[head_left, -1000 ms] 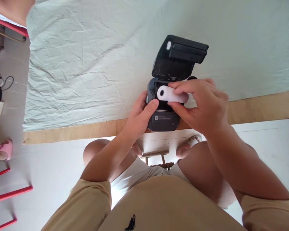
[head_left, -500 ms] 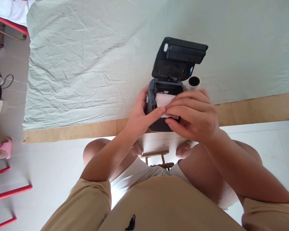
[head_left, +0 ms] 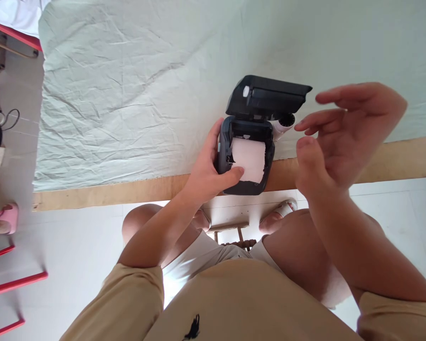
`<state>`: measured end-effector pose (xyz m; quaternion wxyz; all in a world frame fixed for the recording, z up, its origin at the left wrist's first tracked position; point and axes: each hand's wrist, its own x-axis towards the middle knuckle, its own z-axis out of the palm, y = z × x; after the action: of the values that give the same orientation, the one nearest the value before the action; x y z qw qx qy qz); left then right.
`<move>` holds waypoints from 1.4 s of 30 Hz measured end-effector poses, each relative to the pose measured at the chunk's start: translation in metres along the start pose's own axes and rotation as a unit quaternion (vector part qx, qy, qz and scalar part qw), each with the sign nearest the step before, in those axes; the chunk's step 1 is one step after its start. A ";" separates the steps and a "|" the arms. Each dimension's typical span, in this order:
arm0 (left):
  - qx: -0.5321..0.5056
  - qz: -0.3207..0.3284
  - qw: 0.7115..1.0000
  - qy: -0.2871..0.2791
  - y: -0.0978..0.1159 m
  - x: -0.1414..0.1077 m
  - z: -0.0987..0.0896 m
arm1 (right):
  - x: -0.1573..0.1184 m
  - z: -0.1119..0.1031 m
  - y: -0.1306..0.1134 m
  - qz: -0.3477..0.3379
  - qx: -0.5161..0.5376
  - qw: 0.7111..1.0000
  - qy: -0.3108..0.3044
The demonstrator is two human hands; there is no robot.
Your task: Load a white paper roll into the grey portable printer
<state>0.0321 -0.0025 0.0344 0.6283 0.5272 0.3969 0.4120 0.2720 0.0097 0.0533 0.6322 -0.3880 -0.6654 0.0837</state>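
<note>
A dark label printer (head_left: 246, 189) stands at the table's front edge, its lid (head_left: 270, 97) tilted up at the back. Inside its bay lies a white paper roll (head_left: 250, 158). My left hand (head_left: 211, 168) grips the printer's left side, with the thumb resting on the paper. To the right of the lid, my right hand (head_left: 351, 128) is raised with nothing in it, fingers apart and curved. Behind the printer's right side lies a white cylinder (head_left: 280, 130) with a dark end, partly hidden by the lid.
A pale green cloth (head_left: 135, 94) covers the table, leaving a bare wooden strip (head_left: 156, 189) along the front edge. Red bars (head_left: 16, 285) and another person's foot in a pink shoe (head_left: 9, 219) are at the left. Cables (head_left: 10, 118) lie on the floor there.
My right hand has let go of the paper roll and moved right and away. The printer lid has tipped lower. My left hand stays on the printer.
</note>
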 end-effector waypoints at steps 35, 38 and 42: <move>-0.090 -0.069 0.992 0.057 0.034 -0.006 0.019 | 0.003 -0.004 -0.025 0.302 -0.008 0.921 -0.244; -0.083 -0.077 0.992 0.061 0.036 -0.005 0.019 | 0.003 -0.005 -0.025 0.292 -0.002 0.925 -0.245; -0.071 -0.066 0.993 0.074 0.031 -0.004 0.018 | 0.004 -0.005 -0.025 0.298 -0.028 0.919 -0.257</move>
<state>0.0446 -0.0094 0.0679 0.6588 0.4220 0.4459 0.4348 0.2665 -0.0068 0.0723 0.3743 -0.5511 -0.6607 0.3459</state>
